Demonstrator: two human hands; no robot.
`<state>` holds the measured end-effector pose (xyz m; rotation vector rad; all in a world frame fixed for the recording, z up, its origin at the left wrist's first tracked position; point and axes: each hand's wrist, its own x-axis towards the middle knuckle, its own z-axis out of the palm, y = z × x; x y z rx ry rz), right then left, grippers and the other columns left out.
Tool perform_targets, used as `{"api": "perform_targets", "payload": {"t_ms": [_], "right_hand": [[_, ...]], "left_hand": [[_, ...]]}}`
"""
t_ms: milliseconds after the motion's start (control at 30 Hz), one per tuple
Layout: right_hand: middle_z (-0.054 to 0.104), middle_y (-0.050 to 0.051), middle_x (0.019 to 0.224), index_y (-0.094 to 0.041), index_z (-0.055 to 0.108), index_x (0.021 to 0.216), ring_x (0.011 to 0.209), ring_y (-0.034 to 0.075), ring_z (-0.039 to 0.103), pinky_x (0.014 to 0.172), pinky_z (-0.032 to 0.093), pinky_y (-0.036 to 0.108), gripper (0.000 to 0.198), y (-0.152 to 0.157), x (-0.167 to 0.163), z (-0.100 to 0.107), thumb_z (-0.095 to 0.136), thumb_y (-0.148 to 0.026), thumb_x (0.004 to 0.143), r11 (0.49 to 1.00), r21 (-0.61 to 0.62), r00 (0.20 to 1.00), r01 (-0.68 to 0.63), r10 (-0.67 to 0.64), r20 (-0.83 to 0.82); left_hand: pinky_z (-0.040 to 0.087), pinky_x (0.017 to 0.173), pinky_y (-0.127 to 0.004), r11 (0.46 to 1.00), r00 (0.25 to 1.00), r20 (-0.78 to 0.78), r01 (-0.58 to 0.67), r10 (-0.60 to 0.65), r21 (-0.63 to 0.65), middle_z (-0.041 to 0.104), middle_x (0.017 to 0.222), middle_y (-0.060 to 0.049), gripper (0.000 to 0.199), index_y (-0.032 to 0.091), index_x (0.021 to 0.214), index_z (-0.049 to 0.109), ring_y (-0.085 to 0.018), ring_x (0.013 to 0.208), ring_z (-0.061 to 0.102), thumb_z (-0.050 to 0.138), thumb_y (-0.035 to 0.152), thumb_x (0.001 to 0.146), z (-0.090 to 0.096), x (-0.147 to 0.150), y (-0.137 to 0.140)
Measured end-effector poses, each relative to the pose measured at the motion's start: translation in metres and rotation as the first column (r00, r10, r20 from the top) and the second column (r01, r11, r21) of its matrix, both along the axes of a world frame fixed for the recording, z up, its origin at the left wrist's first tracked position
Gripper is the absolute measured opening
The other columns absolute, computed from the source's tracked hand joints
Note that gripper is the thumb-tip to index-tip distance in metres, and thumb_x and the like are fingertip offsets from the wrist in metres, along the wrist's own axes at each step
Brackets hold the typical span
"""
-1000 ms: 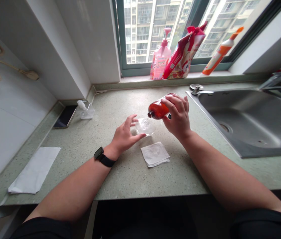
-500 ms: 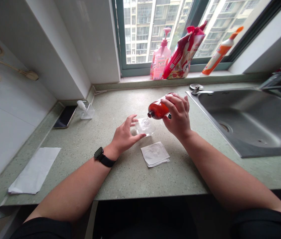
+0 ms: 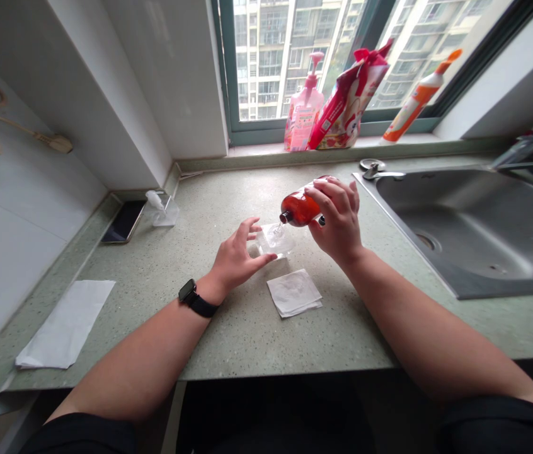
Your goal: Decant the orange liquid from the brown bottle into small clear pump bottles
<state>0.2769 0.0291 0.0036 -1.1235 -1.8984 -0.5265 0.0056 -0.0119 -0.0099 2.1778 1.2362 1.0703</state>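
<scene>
In my right hand (image 3: 339, 221) is a reddish-brown bottle (image 3: 300, 205), tipped over with its open mouth pointing left and down. Clear liquid runs from the mouth into a small clear container (image 3: 280, 243) on the counter. Around the container's left side curve the fingers and thumb of my left hand (image 3: 242, 252), steadying it. The thumb lies along its front, and the far fingertips are partly behind it. A folded white paper towel (image 3: 295, 293) lies on the counter just in front of the container.
To the right is a steel sink (image 3: 474, 233). A phone (image 3: 125, 222), a clear pump-top piece (image 3: 163, 209) and a white paper sheet (image 3: 67, 325) lie left. On the windowsill stand a pink pump bottle (image 3: 304, 116), a red bag (image 3: 351, 104) and an orange-white bottle (image 3: 412, 107).
</scene>
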Motion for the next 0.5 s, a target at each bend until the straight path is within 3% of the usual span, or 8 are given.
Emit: {"api": "perform_targets", "payload": {"t_ms": [267, 500], "right_hand": [[0.06, 0.005, 0.151, -0.041, 0.046, 0.158, 0.151, 0.036, 0.048, 0.133, 0.023, 0.07, 0.08, 0.0009, 0.0026, -0.0005, 0.064, -0.01, 0.086, 0.999, -0.037, 1.0, -0.002, 0.002, 0.007], [0.061, 0.006, 0.149, -0.04, 0.047, 0.156, 0.15, 0.036, 0.051, 0.132, 0.026, 0.071, 0.077, 0.0004, 0.0012, 0.0, 0.064, -0.01, 0.087, 1.0, -0.001, 1.0, 0.0, 0.0, 0.007]], "left_hand": [[0.068, 0.097, -0.051, 1.0, 1.0, -0.007, 0.003, -0.003, 0.0, 0.074, 0.137, -0.014, 0.09, 0.026, 0.154, 0.043, -0.032, 0.115, 0.079, 0.092, 0.053, 0.084, 0.001, 0.0001, 0.0001], [0.068, 0.098, -0.05, 1.0, 1.0, -0.002, -0.001, 0.001, -0.008, 0.074, 0.136, -0.014, 0.09, 0.026, 0.154, 0.043, -0.031, 0.115, 0.079, 0.093, 0.05, 0.083, 0.0012, 0.0003, -0.0001]]}}
